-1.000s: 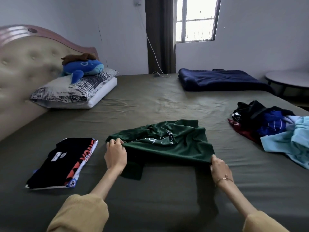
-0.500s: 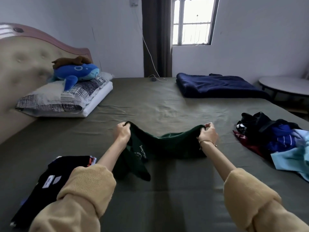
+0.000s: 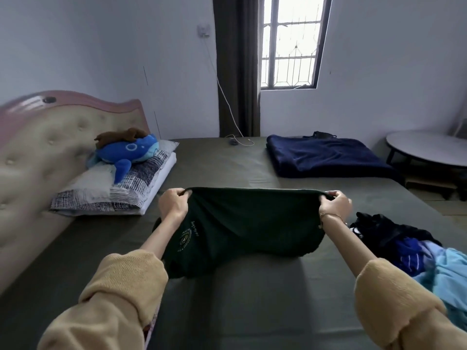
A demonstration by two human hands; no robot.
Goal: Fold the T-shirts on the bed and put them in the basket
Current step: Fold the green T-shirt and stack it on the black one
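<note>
Nearest, two yellow sleeves (image 3: 121, 294) reached out over the olive bed (image 3: 252, 311), and between them hung the dark green T-shirt (image 3: 242, 228). The left hand (image 3: 173, 205) pinched one end of its top edge, fingers curled round the cloth; the right hand (image 3: 334, 205), a thin bracelet (image 3: 331, 215) at its wrist, gripped the other end the same way. That edge ran taut from fist to fist, and the rest of the shirt dropped below the grips, its lower part bunched and resting on the sheet toward the left forearm, a small round crest showing near that side. To the right, near the right forearm, lay a loose pile of clothes (image 3: 404, 246), black, blue and pale blue. Farther left, a patterned pillow (image 3: 113, 193) sat against the padded headboard (image 3: 38, 147) with a blue plush whale (image 3: 126, 152) on top. Farther right lay a folded navy blanket (image 3: 326, 157), and beyond the bed stood a round table (image 3: 429, 150) and a barred window (image 3: 290, 41).
</note>
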